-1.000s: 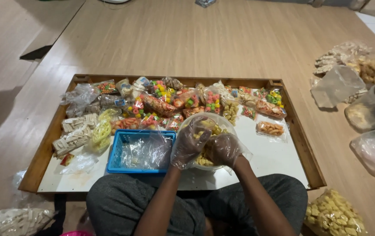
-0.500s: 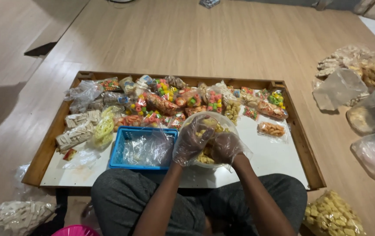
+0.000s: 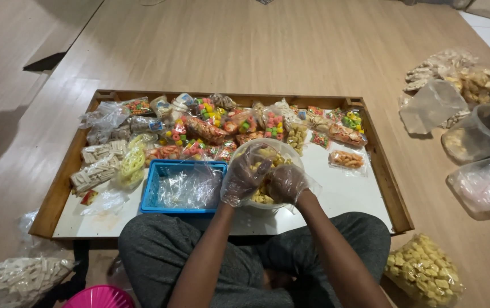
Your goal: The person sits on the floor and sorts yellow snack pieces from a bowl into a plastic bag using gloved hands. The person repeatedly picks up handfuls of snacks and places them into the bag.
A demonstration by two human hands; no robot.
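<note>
Head view is showing, nearest, the person's crossed legs in grey trousers [image 3: 159,251] pressing against the near edge of a low wooden-rimmed tray table [image 3: 396,205]. Both hands are wearing thin clear plastic gloves and working over a round clear bowl of yellow snack pieces [image 3: 282,153]: the left hand [image 3: 244,178] is curling its fingers down into the bowl, the right hand [image 3: 285,183] is closing loosely around some pieces at the near rim. Just left of the bowl a blue basket [image 3: 149,194] lined with clear bags is sitting. Bare white tabletop is lying open to the right. Beyond, small packets of colourful snacks [image 3: 228,122] are crowding toward the far rim.
</note>
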